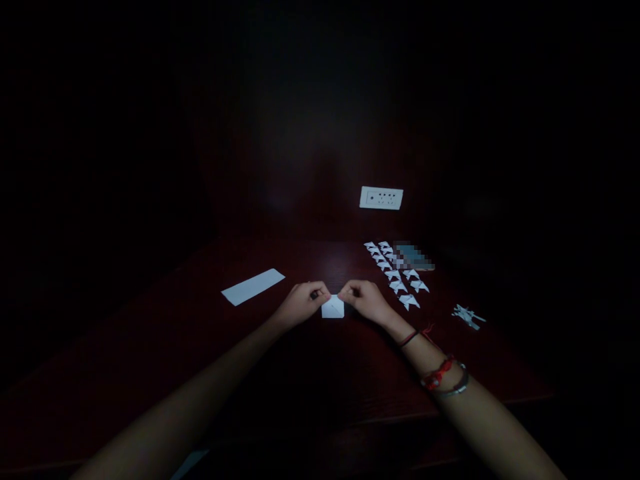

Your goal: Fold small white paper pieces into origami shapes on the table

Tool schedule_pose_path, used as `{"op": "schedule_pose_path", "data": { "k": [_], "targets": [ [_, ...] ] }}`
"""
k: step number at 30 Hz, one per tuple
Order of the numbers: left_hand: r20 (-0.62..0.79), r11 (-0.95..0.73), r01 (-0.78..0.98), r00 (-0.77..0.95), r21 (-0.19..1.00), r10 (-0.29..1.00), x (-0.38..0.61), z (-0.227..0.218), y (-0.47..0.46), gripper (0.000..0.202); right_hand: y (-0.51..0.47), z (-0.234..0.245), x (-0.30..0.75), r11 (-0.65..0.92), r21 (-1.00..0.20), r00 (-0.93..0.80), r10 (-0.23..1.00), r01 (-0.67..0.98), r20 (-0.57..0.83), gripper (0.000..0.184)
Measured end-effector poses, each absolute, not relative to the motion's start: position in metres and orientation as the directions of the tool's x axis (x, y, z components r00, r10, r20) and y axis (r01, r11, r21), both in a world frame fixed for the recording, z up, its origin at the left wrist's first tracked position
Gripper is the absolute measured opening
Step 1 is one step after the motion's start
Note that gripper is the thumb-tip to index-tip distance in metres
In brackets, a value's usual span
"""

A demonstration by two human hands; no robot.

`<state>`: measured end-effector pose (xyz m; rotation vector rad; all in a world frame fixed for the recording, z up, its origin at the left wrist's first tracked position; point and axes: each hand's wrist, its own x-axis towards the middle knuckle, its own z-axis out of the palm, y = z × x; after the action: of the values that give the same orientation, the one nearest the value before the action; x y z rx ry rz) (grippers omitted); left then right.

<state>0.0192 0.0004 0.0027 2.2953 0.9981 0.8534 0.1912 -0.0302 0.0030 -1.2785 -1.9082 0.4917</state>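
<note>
A small white square of paper with crease lines lies in the middle, between my two hands. My left hand pinches its upper left corner between thumb and fingertips. At the upper right corner, my right hand pinches the same sheet in a like grip. Strings and a bangle circle my right wrist and forearm. To the right of that hand stand rows of several folded white paper pieces with pointed ends. A long white paper strip lies flat beyond my left hand.
The dark red table has its front edge near my forearms. A phone-like object, partly pixelated, lies beside the folded pieces. Thin paper scraps are heaped at the right. A white socket panel is on the wall behind.
</note>
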Motion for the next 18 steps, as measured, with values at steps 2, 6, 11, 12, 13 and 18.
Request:
{"op": "schedule_pose_path", "data": {
  "k": [2, 6, 11, 12, 13, 18],
  "targets": [
    [0.323, -0.602, 0.476, 0.545, 0.641, 0.774, 0.02, 0.002, 0.0, 0.016, -0.03, 0.003, 0.192, 0.402, -0.655, -0.186, 0.908, 0.639, 0.376, 0.013],
    [0.3, -0.591, 0.482, 0.551, 0.647, 0.779, 0.021, -0.003, 0.001, 0.015, -0.026, -0.003, 0.194, 0.387, -0.636, -0.206, 0.917, 0.667, 0.342, 0.014],
    [0.325, -0.582, 0.488, 0.514, 0.65, 0.794, 0.018, -0.01, 0.006, 0.019, -0.022, -0.011, 0.198, 0.439, -0.717, -0.265, 0.898, 0.541, 0.351, 0.026],
    [0.329, -0.584, 0.488, 0.513, 0.648, 0.793, 0.018, -0.011, 0.007, 0.019, -0.022, -0.013, 0.198, 0.451, -0.734, -0.273, 0.892, 0.507, 0.36, 0.034],
    [0.329, -0.587, 0.489, 0.516, 0.645, 0.791, 0.018, -0.013, 0.008, 0.019, -0.022, -0.014, 0.199, 0.462, -0.744, -0.28, 0.887, 0.483, 0.368, 0.04],
    [0.326, -0.609, 0.501, 0.542, 0.614, 0.775, 0.02, -0.016, 0.009, 0.014, -0.023, -0.014, 0.201, 0.486, -0.728, -0.329, 0.872, 0.483, 0.364, 0.035]
  ]
}}
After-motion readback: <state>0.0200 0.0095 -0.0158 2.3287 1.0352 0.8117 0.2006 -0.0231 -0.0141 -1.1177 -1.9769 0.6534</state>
